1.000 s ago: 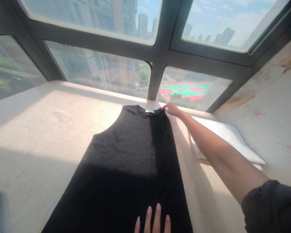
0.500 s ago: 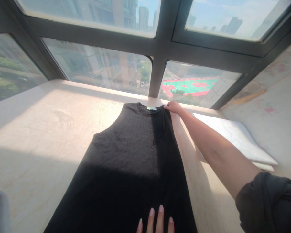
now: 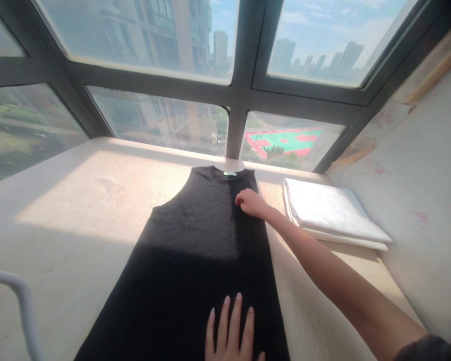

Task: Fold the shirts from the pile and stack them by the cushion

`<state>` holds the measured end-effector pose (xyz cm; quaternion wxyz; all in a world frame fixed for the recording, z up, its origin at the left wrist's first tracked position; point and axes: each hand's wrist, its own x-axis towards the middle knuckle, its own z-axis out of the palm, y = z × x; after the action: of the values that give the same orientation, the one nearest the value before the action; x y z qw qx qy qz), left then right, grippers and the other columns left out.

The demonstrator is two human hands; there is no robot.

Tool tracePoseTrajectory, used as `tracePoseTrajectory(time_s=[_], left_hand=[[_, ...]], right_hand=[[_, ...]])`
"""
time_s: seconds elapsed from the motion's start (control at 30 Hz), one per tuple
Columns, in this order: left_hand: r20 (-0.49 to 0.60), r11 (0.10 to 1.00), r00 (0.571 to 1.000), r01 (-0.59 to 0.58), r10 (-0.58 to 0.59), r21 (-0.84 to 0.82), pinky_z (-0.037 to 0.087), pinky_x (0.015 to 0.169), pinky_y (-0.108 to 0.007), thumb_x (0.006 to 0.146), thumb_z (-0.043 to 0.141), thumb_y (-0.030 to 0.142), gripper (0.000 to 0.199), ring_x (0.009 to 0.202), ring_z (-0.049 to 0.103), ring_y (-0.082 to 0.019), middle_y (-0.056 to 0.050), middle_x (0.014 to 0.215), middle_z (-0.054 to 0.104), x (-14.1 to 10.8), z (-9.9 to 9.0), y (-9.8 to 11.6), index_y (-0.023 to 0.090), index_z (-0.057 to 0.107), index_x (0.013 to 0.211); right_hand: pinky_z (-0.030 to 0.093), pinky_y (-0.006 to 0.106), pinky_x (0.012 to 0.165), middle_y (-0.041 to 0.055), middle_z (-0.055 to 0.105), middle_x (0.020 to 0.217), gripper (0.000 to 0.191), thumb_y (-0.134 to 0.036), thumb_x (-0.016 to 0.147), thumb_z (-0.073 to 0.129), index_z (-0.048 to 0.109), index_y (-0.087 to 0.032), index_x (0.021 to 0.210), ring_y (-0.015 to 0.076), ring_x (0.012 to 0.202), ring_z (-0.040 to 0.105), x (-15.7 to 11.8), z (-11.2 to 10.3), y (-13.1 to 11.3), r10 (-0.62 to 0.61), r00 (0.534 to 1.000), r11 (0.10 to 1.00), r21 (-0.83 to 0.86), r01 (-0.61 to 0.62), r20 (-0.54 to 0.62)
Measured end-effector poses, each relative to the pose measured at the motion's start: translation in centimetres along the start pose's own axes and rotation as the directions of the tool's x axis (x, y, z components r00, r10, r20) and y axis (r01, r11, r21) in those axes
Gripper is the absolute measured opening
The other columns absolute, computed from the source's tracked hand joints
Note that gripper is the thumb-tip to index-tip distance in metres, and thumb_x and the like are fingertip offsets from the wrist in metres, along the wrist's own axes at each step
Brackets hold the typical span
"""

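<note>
Head view: on the ledge (image 3: 97,210), below the window (image 3: 240,95), the top (image 3: 206,235) lies flat. It should be soft and light, easily creased; the shoulders (image 3: 202,171) are good to hold. The left hand (image 3: 231,336), far from the window, lies spread on it, holding nothing. The right hand (image 3: 250,202) is curled; I cannot tell whether it pinches cloth. Earlier, it was at one shoulder, closer to the window.

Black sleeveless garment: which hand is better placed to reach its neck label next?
Probably the right hand: it is at the upper part of the garment, near the neck label; the left hand is much lower.
</note>
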<state>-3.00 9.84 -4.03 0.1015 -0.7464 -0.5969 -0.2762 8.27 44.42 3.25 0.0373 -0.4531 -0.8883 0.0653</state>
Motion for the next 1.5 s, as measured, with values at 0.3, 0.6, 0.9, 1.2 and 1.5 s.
tracePoseTrajectory(time_s=[0.3, 0.6, 0.9, 1.2, 1.5], left_hand=[[0.044, 0.997, 0.996, -0.075, 0.074, 0.032, 0.018, 0.118, -0.045, 0.086, 0.059, 0.05, 0.047, 0.131, 0.049, -0.028, -0.006, 0.138, 0.063, 0.9, -2.2, -0.2, 0.026, 0.066, 0.127], [0.102, 0.994, 0.994, -0.047, 0.037, 0.097, 0.03, 0.11, -0.05, 0.086, 0.057, 0.047, 0.048, 0.137, 0.044, -0.03, -0.004, 0.146, 0.056, 0.8, -2.7, 0.4, 0.028, 0.064, 0.13], [0.101, 0.992, 0.994, -0.048, 0.036, 0.115, 0.032, 0.11, -0.051, 0.088, 0.056, 0.045, 0.048, 0.137, 0.044, -0.029, -0.005, 0.146, 0.056, 0.9, -2.8, 0.6, 0.028, 0.063, 0.132], [0.18, 0.996, 0.981, 0.053, -0.066, 0.078, 0.031, 0.111, -0.064, 0.092, 0.052, 0.041, 0.053, 0.142, 0.039, -0.036, -0.011, 0.155, 0.044, 2.0, -0.6, 4.2, 0.028, 0.053, 0.143], [0.261, 0.998, 0.965, 0.039, -0.027, -0.042, 0.035, 0.11, -0.063, 0.091, 0.049, 0.058, 0.06, 0.141, 0.041, -0.038, -0.014, 0.154, 0.046, 3.5, 0.2, 8.7, 0.025, 0.057, 0.14]], right_hand=[[0.04, 0.029, 0.087, 0.0025, 0.073, 0.098, 0.032, -0.006, 0.074, 0.059, 0.075, -0.024, 0.096, 0.0201, 0.099, 0.061, -2.4, -1.3, 0.5, -0.168, 0.985, 0.986, -0.002, 0.168, 0.047], [0.04, 0.037, 0.092, 0.014, 0.065, 0.11, 0.031, -0.001, 0.082, 0.049, 0.07, -0.015, 0.1, 0.0257, 0.107, 0.054, -4.9, 0.7, -1.9, -0.112, 0.986, 0.991, -0.08, 0.102, -0.126], [0.044, 0.036, 0.091, 0.0131, 0.063, 0.117, 0.026, -0.017, 0.091, 0.05, 0.066, -0.017, 0.111, 0.0258, 0.108, 0.055, -5.3, 2.3, -7.6, -0.103, 0.973, 0.994, -0.041, 0.097, -0.205], [0.037, 0.048, 0.11, 0.0196, 0.049, 0.146, 0.044, -0.031, 0.097, 0.047, 0.056, -0.014, 0.136, 0.0316, 0.136, 0.044, -8.6, 4.5, -6.6, 0.115, 0.947, 0.993, 0.055, -0.103, -0.301], [0.031, 0.048, 0.117, 0.0126, 0.046, 0.153, 0.047, -0.037, 0.099, 0.046, 0.056, -0.018, 0.14, 0.0287, 0.143, 0.039, -9.3, 4.9, -1.9, 0.134, 0.952, 0.99, 0.08, -0.116, -0.277]])
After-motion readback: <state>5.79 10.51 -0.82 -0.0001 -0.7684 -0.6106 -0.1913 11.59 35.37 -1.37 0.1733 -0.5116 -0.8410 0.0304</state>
